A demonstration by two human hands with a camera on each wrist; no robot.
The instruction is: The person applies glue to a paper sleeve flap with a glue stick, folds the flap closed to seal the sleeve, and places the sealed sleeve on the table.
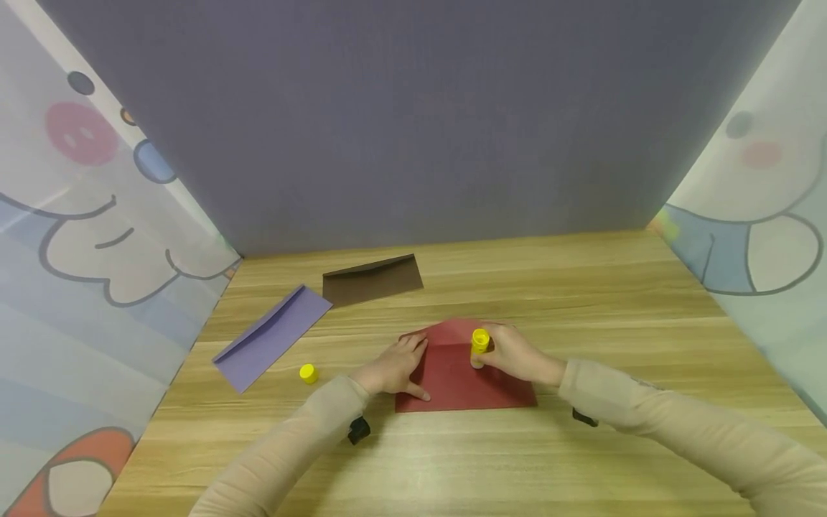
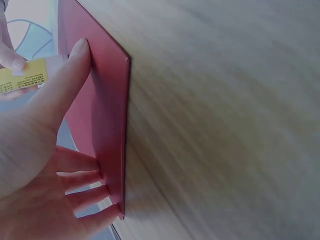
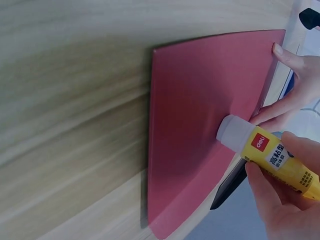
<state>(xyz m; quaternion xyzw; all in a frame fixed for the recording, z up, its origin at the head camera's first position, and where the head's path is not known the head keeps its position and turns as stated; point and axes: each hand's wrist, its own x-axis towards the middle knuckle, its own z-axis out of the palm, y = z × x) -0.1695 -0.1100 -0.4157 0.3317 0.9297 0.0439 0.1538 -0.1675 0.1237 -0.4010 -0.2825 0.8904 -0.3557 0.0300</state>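
Observation:
A red envelope [image 1: 452, 391] lies on the wooden table with its flap raised toward the far side. My right hand [image 1: 517, 353] grips a yellow glue stick [image 3: 272, 152], its white end down against the envelope's face. Spread over the envelope's left part, my left hand [image 1: 395, 365] presses it with straight fingers. In the left wrist view the left thumb [image 2: 75, 70] lies along the red paper, and the other fingertips rest near its edge. A yellow cap [image 1: 309, 373] stands on the table left of the left hand.
A purple envelope [image 1: 274, 337] lies at the left, and a dark brown envelope [image 1: 375, 281] lies farther back. Behind the table rises a grey panel [image 1: 439, 129]. Cartoon-printed curtains [image 1: 71, 215] hang at both sides.

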